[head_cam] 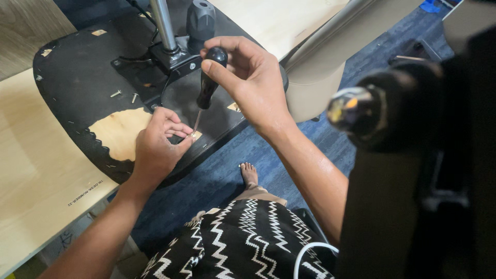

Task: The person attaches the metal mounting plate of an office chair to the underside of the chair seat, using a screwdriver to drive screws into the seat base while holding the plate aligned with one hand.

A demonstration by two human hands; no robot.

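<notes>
Both hands work: right hand grasps screwdriver, left hand pinches its tip on seat base

Right hand raised, gripping; left hand pinching.

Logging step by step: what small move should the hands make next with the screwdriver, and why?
Probably twist the screwdriver with the right hand. Its tip already stands at the small screw that the left hand's fingers pinch against the black seat underside.
</notes>
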